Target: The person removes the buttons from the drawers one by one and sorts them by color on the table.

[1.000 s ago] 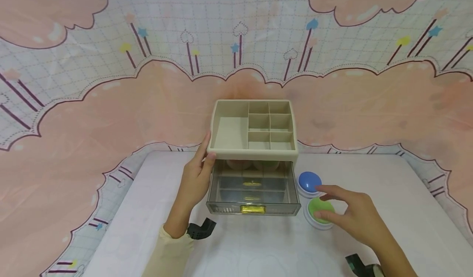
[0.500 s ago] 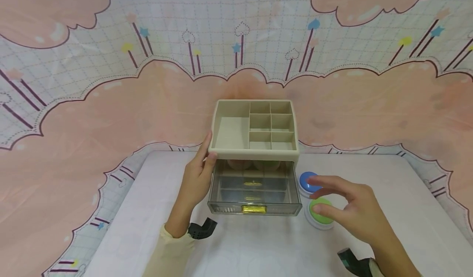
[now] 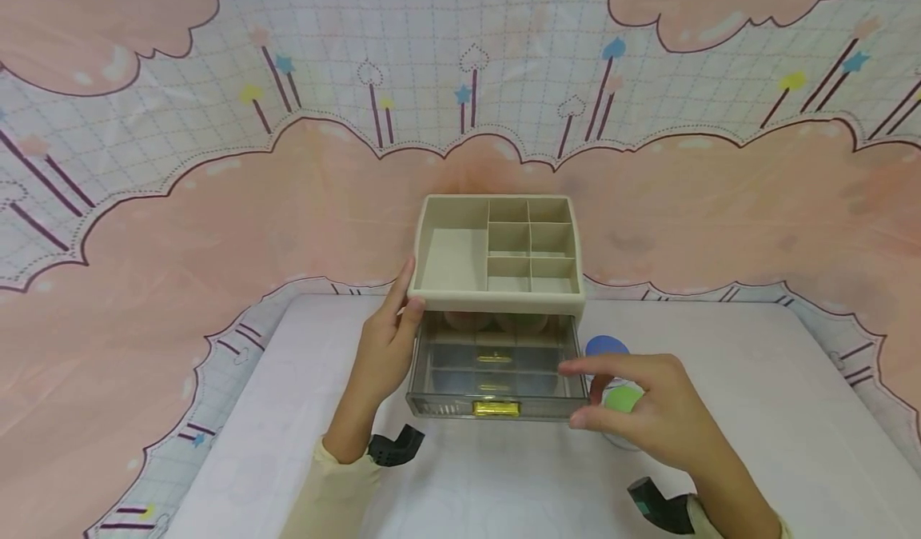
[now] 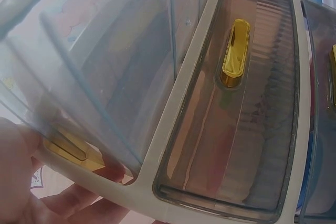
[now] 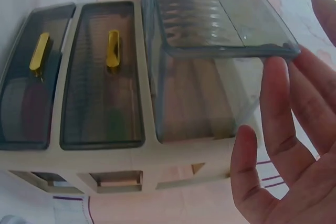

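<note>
A cream desktop organizer (image 3: 496, 301) stands on the table, with smoky clear drawers below its divided top tray. Its upper drawer (image 3: 446, 405), with a gold handle (image 3: 496, 409), is pulled out. Reddish and greenish round shapes (image 3: 523, 321) show dimly at the drawer's back. My left hand (image 3: 381, 355) rests along the organizer's left side, its thumb at the front edge. My right hand (image 3: 647, 403) is spread at the drawer's right front corner, thumb and index apart. In the right wrist view its fingers (image 5: 276, 93) lie by the drawer's edge; contact is unclear.
Right of the organizer, partly behind my right hand, sit a blue-topped round pot (image 3: 606, 345) and a green-topped round pot (image 3: 622, 398). Further gold-handled drawers (image 5: 102, 93) below are shut. A patterned cloth (image 3: 324, 211) hangs behind the white table (image 3: 748, 379).
My right hand has moved left, away from over the blue and green pots, to the drawer's right front corner. My left hand and the pulled-out drawer look unchanged.
</note>
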Demonstrator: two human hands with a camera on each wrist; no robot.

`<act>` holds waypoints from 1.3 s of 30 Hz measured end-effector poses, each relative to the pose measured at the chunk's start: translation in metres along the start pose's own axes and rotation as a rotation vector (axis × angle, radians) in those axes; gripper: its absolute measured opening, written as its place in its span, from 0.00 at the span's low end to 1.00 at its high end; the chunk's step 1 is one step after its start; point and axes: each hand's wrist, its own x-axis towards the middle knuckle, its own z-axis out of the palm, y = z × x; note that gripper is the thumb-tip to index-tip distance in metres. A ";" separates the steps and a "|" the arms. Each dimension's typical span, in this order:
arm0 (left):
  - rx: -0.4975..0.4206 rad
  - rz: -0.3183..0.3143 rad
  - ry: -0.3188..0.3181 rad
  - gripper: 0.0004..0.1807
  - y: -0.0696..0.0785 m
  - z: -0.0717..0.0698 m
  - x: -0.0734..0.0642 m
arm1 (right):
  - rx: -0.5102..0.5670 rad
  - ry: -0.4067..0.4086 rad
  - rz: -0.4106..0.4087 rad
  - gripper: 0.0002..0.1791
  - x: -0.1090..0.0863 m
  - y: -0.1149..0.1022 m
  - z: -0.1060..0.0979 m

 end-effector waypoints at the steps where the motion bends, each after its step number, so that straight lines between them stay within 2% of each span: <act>1: 0.001 0.001 0.000 0.31 0.000 0.000 0.000 | 0.007 -0.005 -0.002 0.26 0.000 0.000 0.002; 11: 0.002 0.000 0.007 0.31 0.000 0.000 0.000 | 0.044 -0.006 -0.008 0.18 0.003 0.001 0.016; 16: 0.005 0.003 0.011 0.31 0.001 0.000 0.000 | 0.062 -0.007 -0.037 0.15 0.004 0.001 0.019; 26: 0.004 0.001 0.007 0.31 0.001 0.000 0.001 | 0.074 -0.011 -0.046 0.15 0.007 0.004 0.023; 33: -0.008 -0.001 0.007 0.31 0.001 0.000 0.001 | 0.061 0.027 -0.098 0.13 0.009 0.004 0.024; 39: -0.012 0.000 0.002 0.32 -0.001 0.000 0.001 | 0.045 0.054 -0.098 0.13 0.011 0.004 0.025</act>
